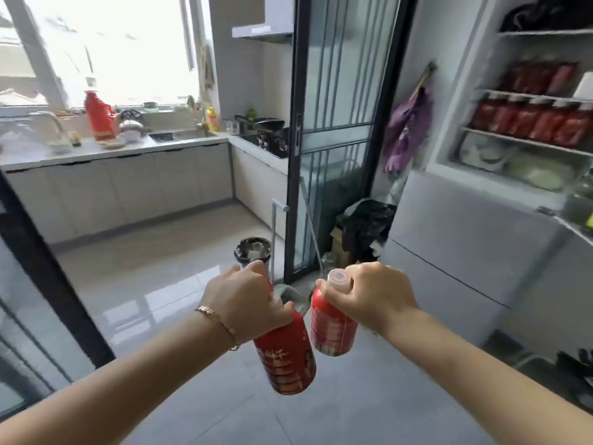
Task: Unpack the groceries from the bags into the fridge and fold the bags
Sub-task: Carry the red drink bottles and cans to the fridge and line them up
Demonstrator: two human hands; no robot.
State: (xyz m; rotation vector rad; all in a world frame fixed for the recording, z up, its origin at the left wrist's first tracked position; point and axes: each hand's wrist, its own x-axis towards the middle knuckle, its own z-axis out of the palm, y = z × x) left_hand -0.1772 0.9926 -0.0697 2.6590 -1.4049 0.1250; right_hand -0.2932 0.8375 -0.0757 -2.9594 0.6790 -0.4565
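My left hand point(245, 300) grips the neck of a red bottle point(285, 358) that hangs tilted below it. Just to the right, my right hand point(373, 295) grips a second red bottle point(332, 327) near its pale cap. Both bottles are held in mid-air over the grey floor, close together. The open fridge point(529, 142) stands at the right, its shelves lined with several similar red bottles point(526, 118). The blur hides any detail on the labels. No grocery bag shows in view.
A black-lined bin point(253, 250) stands on the floor ahead of my hands. A dark-framed glass sliding door point(333, 130) and a black bag point(365, 224) lie beside the fridge's closed lower doors point(465, 239). The kitchen counter point(106, 149) runs along the far left.
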